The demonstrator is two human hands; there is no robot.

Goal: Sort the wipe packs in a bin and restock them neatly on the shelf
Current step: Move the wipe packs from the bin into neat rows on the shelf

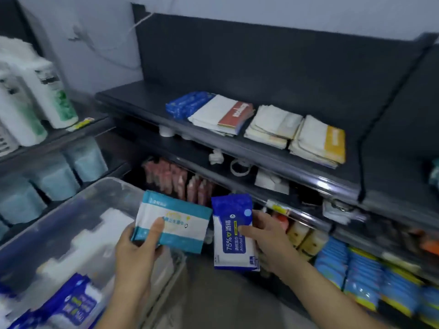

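Nearest to me, at the left, the clear bin [107, 184] holds blue wipe packs [76, 302] in its near corner and white packs [95, 236] further in. Just over its right rim I have the left hand [135, 248] curled round a teal-and-white pack [175, 222], thumb across its face, the pack tilted with its front towards the camera. Beside it the right hand [268, 236] grips a dark blue pack [234, 236] marked 75% alcohol by its right edge, thumb on the front. The two packs nearly touch at their upper corners. Low down to the right, a row of blue-and-yellow packs [370, 276] stands on edge on a low shelf. Behind the hands, pink bottles [171, 179] stand in shadow. Further off, the dark upper shelf [142, 100] carries four stacks side by side: small blue packs [185, 104] at the left, then a white-and-red stack [225, 115], a cream stack [273, 127] and a white-and-yellow stack [318, 141].
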